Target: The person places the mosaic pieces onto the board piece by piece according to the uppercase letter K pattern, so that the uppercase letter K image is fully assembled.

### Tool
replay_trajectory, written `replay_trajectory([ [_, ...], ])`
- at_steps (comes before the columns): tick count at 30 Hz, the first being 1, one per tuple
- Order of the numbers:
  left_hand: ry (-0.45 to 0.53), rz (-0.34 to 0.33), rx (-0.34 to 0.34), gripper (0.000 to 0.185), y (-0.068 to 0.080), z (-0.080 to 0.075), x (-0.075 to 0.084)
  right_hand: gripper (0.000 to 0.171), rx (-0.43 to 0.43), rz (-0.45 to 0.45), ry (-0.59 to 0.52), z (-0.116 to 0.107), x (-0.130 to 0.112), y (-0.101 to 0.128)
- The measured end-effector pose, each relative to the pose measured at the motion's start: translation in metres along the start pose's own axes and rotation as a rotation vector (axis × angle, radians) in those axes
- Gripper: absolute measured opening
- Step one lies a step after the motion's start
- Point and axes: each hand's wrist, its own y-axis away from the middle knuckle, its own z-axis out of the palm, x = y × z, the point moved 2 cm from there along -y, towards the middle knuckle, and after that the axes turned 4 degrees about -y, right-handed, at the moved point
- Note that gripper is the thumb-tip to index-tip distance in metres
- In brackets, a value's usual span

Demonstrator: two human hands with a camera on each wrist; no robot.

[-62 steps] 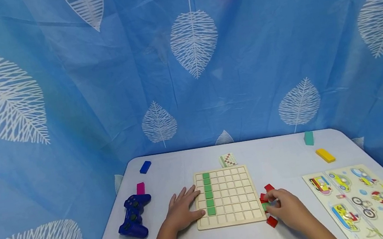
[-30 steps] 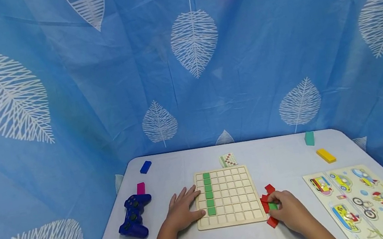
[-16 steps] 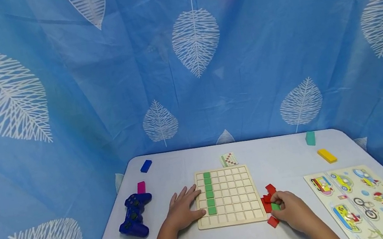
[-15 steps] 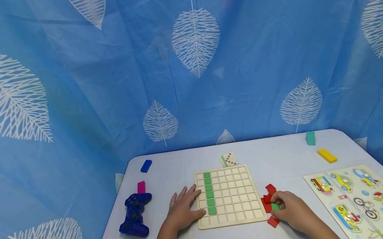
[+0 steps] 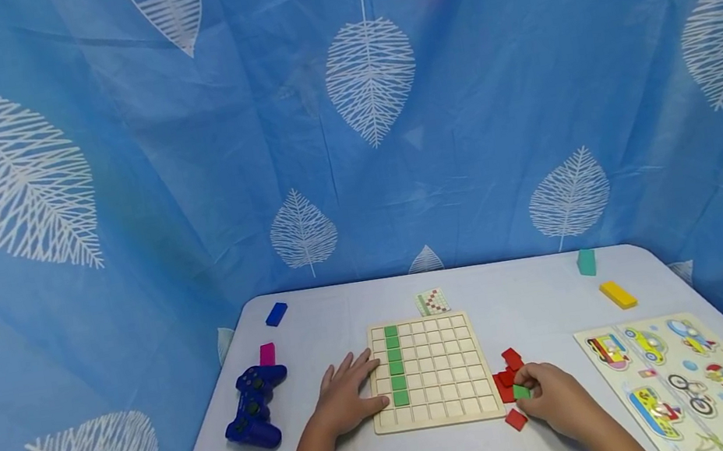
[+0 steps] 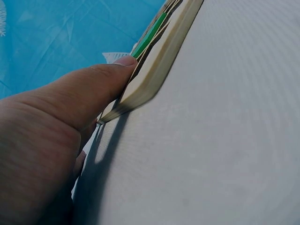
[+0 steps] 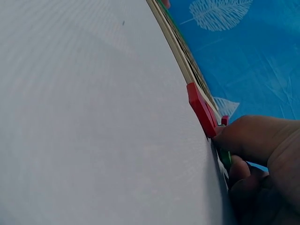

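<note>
The grid board (image 5: 437, 377) lies mid-table, green tiles (image 5: 396, 368) running down its second column; that column's nearest cell is bare, as are the columns rightward. The left hand (image 5: 346, 397) rests spread on the left edge, gripping nothing. Beyond the right edge, the right hand (image 5: 555, 398) pinches a loose green tile (image 5: 521, 392) between curled fingers and thumb. Red tiles (image 5: 504, 390) lie beside it, unplaced; the work looks early.

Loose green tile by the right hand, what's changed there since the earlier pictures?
The loose green tile has moved slightly right, away from the board, along with the right hand, which pinches it; more of the red tiles beside it now shows. The left hand still rests at the board's left edge, and the five green tiles in the grid are unchanged.
</note>
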Motion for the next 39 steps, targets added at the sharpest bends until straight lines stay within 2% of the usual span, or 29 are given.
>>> replay_trajectory([
  [6, 0.003, 0.006, -0.003, 0.078, 0.001, -0.001, 0.000, 0.029, 0.010, -0.004, 0.008, 0.000, 0.000, 0.000],
  [11, -0.007, 0.010, 0.001, 0.077, -0.001, -0.004, -0.001, 0.027, 0.037, -0.058, 0.008, 0.001, -0.007, 0.000],
  [18, -0.018, 0.003, -0.001, 0.076, -0.001, -0.002, -0.003, 0.025, 0.028, -0.110, -0.064, 0.012, -0.030, 0.005],
  [22, -0.006, -0.001, -0.004, 0.076, 0.000, -0.001, -0.002, 0.024, 0.019, -0.172, -0.080, 0.023, -0.050, 0.007],
  [39, -0.036, -0.001, 0.007, 0.075, -0.002, 0.002, -0.003, 0.025, -0.179, -0.393, -0.086, 0.092, -0.111, 0.009],
])
